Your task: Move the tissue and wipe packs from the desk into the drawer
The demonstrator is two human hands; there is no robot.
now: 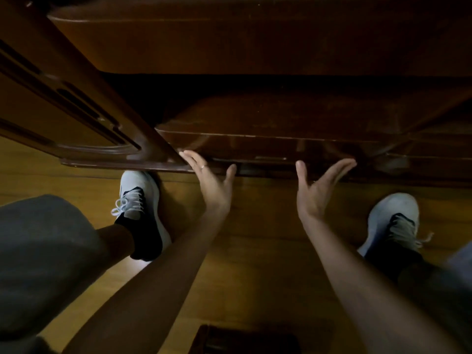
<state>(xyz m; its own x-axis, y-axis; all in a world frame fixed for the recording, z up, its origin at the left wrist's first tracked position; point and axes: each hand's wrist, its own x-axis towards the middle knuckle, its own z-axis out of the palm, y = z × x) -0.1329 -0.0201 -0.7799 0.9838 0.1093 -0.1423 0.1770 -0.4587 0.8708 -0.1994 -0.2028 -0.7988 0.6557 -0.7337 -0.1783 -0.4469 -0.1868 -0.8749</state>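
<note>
I look down at the dark wooden front of a low drawer (268, 146) under the desk. My left hand (212, 180) is flat and open, its fingertips touching the drawer's lower left edge. My right hand (319, 185) is open too, fingers spread, resting against the lower edge further right. Both hands hold nothing. A ring shows on a left finger. The drawer's inside is hidden, and its front looks nearly flush with the cabinet. No tissue or wipe packs are in view.
A second drawer front (255, 42) sits above, with a dark gap between. A carved wooden panel (76, 118) angles in at the left. My two grey shoes (139, 200) (393, 221) stand on the yellow wood floor (255, 251). A dark object (242, 338) lies near the bottom edge.
</note>
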